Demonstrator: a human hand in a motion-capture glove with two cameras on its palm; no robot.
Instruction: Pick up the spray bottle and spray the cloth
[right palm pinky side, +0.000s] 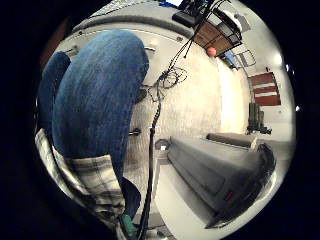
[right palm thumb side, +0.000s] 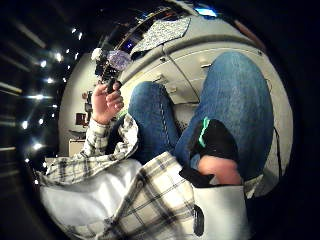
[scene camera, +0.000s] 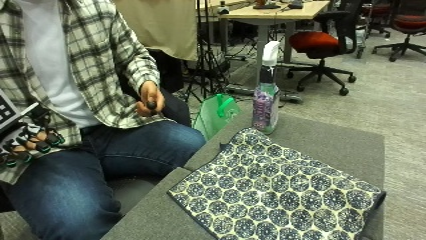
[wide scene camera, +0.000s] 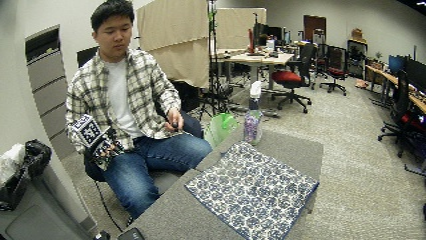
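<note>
A spray bottle (scene camera: 266, 95) with a white trigger head and a purple label stands upright near the far edge of the grey table (scene camera: 333, 140). In front of it a blue and white patterned cloth (scene camera: 279, 195) lies flat. My gloved right hand (scene camera: 26, 142) hangs beside my right thigh, well away from the table, its fingers loosely curled and holding nothing. The thumb side palm view shows the bottle (right palm thumb side: 117, 59) and the cloth (right palm thumb side: 162, 30) far off beyond my knees. The wide view shows the hand (wide scene camera: 100, 145), the bottle (wide scene camera: 252, 122) and the cloth (wide scene camera: 253, 192).
My bare left hand (scene camera: 150, 100) holds a small black object above my lap. A green bag (scene camera: 216, 114) stands on the floor beside the table. A red office chair (scene camera: 319, 42) and desks are behind. A grey cabinet (wide scene camera: 33, 215) stands close to my right side.
</note>
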